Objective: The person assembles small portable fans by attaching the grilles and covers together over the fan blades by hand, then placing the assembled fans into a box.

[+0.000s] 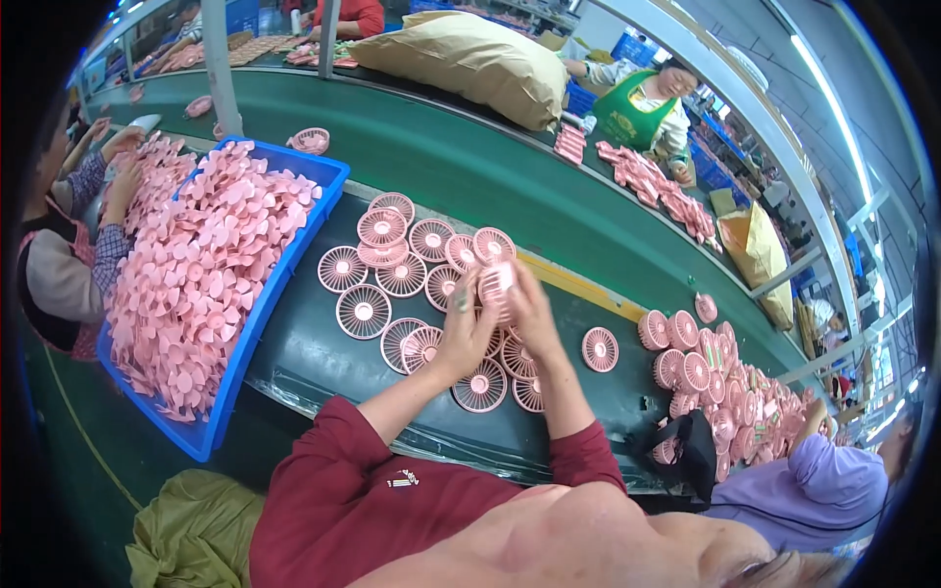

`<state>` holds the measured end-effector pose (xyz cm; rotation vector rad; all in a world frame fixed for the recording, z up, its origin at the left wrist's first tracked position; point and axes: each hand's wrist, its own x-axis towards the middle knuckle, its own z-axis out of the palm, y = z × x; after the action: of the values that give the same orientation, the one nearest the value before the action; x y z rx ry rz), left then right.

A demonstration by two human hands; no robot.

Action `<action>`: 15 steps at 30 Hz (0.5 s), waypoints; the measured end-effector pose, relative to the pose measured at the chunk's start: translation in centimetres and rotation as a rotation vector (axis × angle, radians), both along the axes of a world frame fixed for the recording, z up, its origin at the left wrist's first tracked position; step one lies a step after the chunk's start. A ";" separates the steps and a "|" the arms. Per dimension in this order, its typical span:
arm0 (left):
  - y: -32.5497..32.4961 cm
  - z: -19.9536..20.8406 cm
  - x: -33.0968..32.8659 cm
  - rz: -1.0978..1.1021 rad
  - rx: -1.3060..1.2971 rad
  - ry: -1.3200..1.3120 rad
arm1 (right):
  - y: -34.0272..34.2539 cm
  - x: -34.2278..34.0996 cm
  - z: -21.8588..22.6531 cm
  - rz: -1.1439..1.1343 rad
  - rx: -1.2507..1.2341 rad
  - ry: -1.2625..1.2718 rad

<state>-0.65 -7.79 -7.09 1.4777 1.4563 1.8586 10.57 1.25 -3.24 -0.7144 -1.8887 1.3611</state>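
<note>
Between my two hands is a pink plastic fan grille [498, 284], held up edge-on above the bench. My left hand [465, 331] has its fingers closed on the near-left side of it. On the other side my right hand [533, 312] grips it too, a little smeared by motion. Under and around my hands lie several loose round pink grille covers [364, 312] with spokes and a solid hub, some overlapping. One more round cover [600, 349] lies apart, to the right of my right hand.
At left, a blue tray [227, 397] is heaped with pink fan blades [186, 284]. A pile of pink fan housings [696, 372] and a black bag [691, 446] are at right. Beyond the dark worktop [294, 358] runs a green conveyor belt [412, 147]. Co-workers sit on both sides and across.
</note>
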 end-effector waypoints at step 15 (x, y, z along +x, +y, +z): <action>-2.1 -0.3 2.9 -0.185 0.024 0.326 | 9.4 14.2 -3.7 -0.615 0.629 -0.565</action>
<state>2.25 -9.90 -7.34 1.9274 1.3785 1.5860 24.75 10.64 -6.97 -1.2753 -2.0840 0.1566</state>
